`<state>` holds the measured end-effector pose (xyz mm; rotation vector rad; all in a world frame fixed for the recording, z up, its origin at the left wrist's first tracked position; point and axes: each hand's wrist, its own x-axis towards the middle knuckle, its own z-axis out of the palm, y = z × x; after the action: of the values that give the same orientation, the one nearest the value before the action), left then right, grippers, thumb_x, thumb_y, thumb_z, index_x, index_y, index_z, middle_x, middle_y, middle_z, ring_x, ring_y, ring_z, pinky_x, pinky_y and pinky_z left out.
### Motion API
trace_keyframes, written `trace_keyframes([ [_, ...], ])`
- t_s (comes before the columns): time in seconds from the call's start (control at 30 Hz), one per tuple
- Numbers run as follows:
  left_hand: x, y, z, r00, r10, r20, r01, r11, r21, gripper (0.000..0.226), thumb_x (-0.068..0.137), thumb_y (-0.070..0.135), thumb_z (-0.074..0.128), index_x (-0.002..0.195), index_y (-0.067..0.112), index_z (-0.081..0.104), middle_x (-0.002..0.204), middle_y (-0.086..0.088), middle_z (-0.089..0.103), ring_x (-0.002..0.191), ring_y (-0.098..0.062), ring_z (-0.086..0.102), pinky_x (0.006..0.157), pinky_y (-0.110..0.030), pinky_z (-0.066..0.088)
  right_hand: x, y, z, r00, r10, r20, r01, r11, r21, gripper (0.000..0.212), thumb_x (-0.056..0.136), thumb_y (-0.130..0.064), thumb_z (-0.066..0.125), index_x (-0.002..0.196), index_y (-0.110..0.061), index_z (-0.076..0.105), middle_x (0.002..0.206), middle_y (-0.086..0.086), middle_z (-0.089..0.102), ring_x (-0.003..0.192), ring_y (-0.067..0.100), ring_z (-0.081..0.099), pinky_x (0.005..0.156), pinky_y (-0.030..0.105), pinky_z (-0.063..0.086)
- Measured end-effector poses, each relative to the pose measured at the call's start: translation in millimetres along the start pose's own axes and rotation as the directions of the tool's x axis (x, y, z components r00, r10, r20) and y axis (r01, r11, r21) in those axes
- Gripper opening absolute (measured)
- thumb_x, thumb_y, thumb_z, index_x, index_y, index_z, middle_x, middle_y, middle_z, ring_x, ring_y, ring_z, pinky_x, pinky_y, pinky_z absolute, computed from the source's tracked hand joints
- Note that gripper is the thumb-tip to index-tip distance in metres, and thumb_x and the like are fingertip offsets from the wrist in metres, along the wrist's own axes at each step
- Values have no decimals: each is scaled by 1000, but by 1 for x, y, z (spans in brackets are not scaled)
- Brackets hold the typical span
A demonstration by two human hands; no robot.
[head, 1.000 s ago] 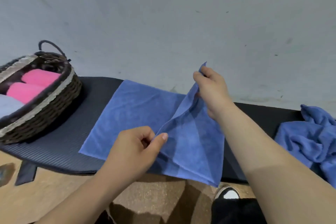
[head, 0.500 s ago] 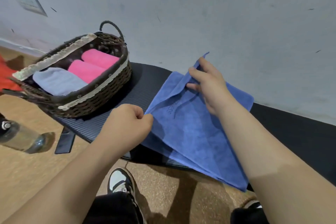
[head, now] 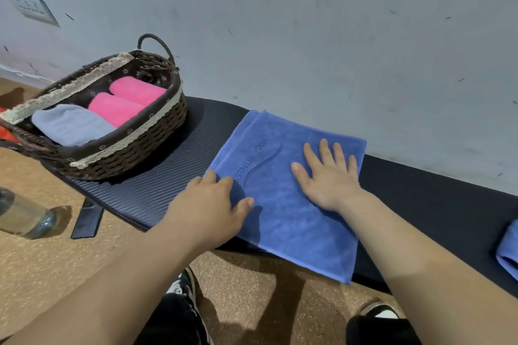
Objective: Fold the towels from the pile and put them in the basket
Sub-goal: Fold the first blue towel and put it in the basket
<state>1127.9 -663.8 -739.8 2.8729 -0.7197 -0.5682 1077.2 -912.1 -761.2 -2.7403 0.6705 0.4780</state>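
Observation:
A blue towel (head: 283, 221), folded in half, lies flat on the black mat (head: 157, 187); its near edge hangs over the mat's front. My right hand (head: 328, 176) presses flat on the towel's right half with fingers spread. My left hand (head: 213, 204) rests on the towel's left edge, fingers fairly straight and thumb lying on the cloth. The dark wicker basket (head: 131, 148) stands on the mat's left end. It holds two rolled pink towels (head: 123, 105) and a grey one (head: 70, 124). A bit of the blue towel pile (head: 508, 249) shows at the right edge.
The wall (head: 308, 36) rises right behind the mat. On the cork floor at left lie a plastic bottle (head: 22, 216) and a dark flat phone-like object (head: 88, 218). My shoes (head: 182, 286) are below the mat's front edge.
Both hands carried the towel's right edge over to the left, laid it down in half, let go of the corners and now lie flat on it. The view swung left.

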Motion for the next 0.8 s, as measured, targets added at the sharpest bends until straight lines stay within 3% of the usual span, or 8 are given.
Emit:
trace_keyframes([
  [0.13, 2, 19, 12, 985, -35, 167, 23, 997, 73, 87, 95, 77, 20, 160, 21, 11, 167, -20, 7, 154, -43, 6, 123, -53, 23, -12, 15, 0, 1000, 20, 15, -18, 995, -101, 76, 99, -73, 8, 164, -37, -10, 172, 5, -19, 158, 30, -20, 128, 52, -4],
  [0.2, 8, 20, 12, 986, -19, 165, 8, 997, 71, 85, 96, 76, 18, 162, 23, 9, 169, -18, 2, 155, -43, 0, 125, -54, 17, -24, 14, -6, 993, 98, 63, -84, 975, -206, 86, 95, -79, 5, 165, -30, -10, 173, 14, -12, 159, 37, -10, 128, 53, 4],
  [0.3, 21, 22, 11, 990, 96, 101, -99, 995, 31, 71, 98, 70, 23, 153, 26, 32, 158, -11, 28, 150, -38, 19, 122, -54, 23, -47, 11, -16, 961, 239, 140, -170, 907, -385, 102, 89, -85, 5, 165, -18, -2, 168, 21, 19, 153, 43, 23, 120, 54, 28],
  [0.4, 30, 30, 6, 975, 221, 21, -217, 969, -117, 46, 104, 56, 34, 133, 26, 55, 126, 5, 49, 137, -28, 37, 119, -53, 26, -67, 15, -34, 941, 268, 208, -159, 890, -426, 91, 92, -83, 8, 146, -22, 50, 135, 3, 63, 124, 32, 60, 101, 47, 44],
  [0.6, 33, 41, 6, 955, 296, -4, -287, 921, -264, 27, 109, 30, 41, 117, 18, 64, 139, -1, 57, 142, -23, 41, 116, -34, 30, -70, 47, -65, 950, 274, 153, -236, 945, -226, 63, 103, -66, 24, 77, -20, 58, 81, -3, 66, 81, 20, 65, 76, 35, 46],
  [0.67, 35, 39, 8, 962, 259, -88, -273, 934, -229, 23, 107, 23, 44, 115, 18, 65, 132, -4, 63, 129, -24, 51, 104, -34, 42, -55, 67, -58, 984, 174, -51, -177, 982, -66, 46, 103, -55, 38, 84, -21, 62, 90, -1, 70, 85, 22, 66, 74, 36, 51],
  [0.73, 37, 36, 6, 963, 197, -183, -216, 972, -94, 23, 103, 22, 48, 119, 24, 63, 123, 3, 65, 117, -24, 54, 95, -40, 48, -37, 82, -44, 974, 49, -222, -31, 996, 83, 30, 103, -41, 47, 120, -24, 64, 122, -4, 67, 111, 24, 63, 89, 42, 54],
  [0.8, 39, 33, 3, 962, 147, -229, -142, 989, 39, 24, 101, 26, 51, 122, 26, 62, 117, 5, 63, 109, -24, 54, 89, -41, 47, -24, 87, -32, 974, -67, -217, 100, 985, 143, 39, 103, -28, 50, 141, -24, 55, 138, -4, 59, 129, 24, 54, 102, 44, 49],
])
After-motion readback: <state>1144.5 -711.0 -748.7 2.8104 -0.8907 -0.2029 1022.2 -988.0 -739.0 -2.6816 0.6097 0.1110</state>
